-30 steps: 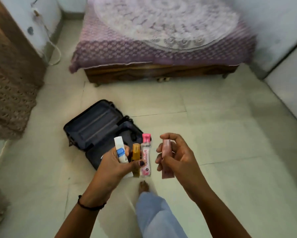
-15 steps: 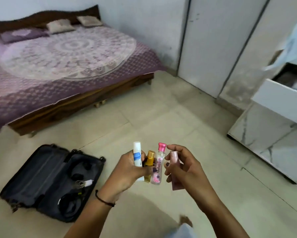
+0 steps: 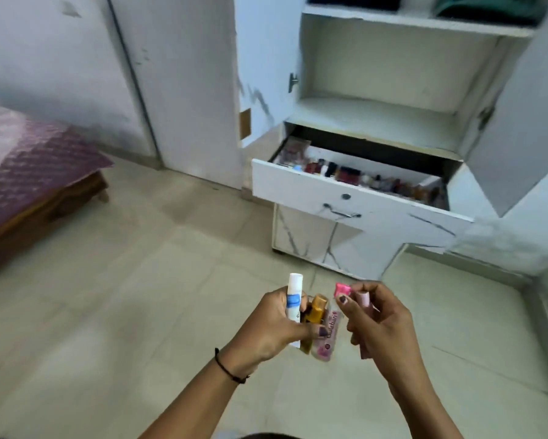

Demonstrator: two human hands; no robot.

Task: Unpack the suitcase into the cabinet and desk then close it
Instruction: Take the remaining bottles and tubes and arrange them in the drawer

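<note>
Drawer (image 3: 358,201) of a white cabinet (image 3: 393,115) stands pulled out beyond the fingertips, packed with small bottles (image 3: 345,172). Folded clothes (image 3: 488,7) lie on its top shelf. The left hand (image 3: 266,324) grips a white tube (image 3: 293,296), an amber bottle (image 3: 315,312) and a pink-capped bottle (image 3: 329,327). Just beside them, the right hand (image 3: 383,321) pinches a pale pink tube (image 3: 365,301). Beige floor tiles (image 3: 139,312) lie below the hands, and a purple-covered bed (image 3: 28,172) sits far left.

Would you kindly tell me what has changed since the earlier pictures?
The person has turned from the suitcase, now out of view, toward the cabinet with its open drawer. Nothing was let go: the left hand still grips the white tube, amber bottle and pink-capped bottle, the right hand the pink tube.
</note>
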